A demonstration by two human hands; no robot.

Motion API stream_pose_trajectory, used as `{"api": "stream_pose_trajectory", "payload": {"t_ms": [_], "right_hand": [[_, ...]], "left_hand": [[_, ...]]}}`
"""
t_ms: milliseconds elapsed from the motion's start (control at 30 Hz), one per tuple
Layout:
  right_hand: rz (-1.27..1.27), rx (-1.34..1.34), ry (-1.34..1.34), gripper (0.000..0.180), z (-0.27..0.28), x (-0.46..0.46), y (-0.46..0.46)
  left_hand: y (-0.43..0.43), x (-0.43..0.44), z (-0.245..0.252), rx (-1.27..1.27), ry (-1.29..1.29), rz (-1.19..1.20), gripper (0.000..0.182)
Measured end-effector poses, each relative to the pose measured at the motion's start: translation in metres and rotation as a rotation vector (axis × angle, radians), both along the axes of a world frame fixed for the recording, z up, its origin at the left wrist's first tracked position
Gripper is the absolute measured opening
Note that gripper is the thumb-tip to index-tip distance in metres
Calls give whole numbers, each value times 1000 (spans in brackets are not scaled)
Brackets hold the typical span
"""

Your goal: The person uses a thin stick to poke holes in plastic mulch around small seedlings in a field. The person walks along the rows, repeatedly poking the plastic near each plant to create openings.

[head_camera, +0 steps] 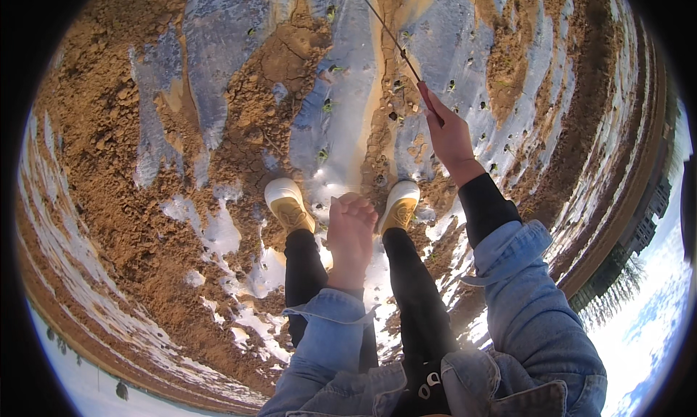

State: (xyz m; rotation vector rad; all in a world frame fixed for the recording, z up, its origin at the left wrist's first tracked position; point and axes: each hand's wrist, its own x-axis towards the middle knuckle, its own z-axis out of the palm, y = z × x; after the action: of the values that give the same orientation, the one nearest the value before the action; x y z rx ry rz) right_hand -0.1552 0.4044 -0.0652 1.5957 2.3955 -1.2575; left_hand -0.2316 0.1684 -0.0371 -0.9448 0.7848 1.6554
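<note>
My right hand (pixel 451 139) grips the reddish handle of a thin metal rod (pixel 403 52), which slants up and away to the left over the ground; its far end reaches the top edge of the view, so its tip cannot be made out. Held in front of my body, my left hand (pixel 353 232) has its fingers loosely curled, with nothing seen in them. Beyond my feet lies plastic mulch film (pixel 348 106), partly covered by soil. Small green seedlings (pixel 327 105) stand in holes in the film.
My tan shoes (pixel 291 210) are planted apart beside the film. Loose brown soil and clods (pixel 109 112) cover the left side. More film-covered rows (pixel 593 183) curve along the right, with buildings (pixel 648 221) and trees at the field's edge.
</note>
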Motion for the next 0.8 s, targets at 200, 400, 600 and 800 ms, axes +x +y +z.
{"api": "stream_pose_trajectory", "payload": {"t_ms": [200, 400, 600, 800], "right_hand": [[23, 56, -144, 42, 7, 22, 3], [-26, 30, -78, 39, -8, 16, 7], [-294, -259, 32, 39, -17, 8, 0], [-467, -258, 139, 39, -15, 14, -11]], "left_hand": [[-1, -1, 0, -5, -12, 9, 33], [-3, -3, -2, 11, -11, 25, 34], [-5, -3, -2, 16, -8, 37, 34], [-5, -3, -2, 15, -8, 42, 33]]}}
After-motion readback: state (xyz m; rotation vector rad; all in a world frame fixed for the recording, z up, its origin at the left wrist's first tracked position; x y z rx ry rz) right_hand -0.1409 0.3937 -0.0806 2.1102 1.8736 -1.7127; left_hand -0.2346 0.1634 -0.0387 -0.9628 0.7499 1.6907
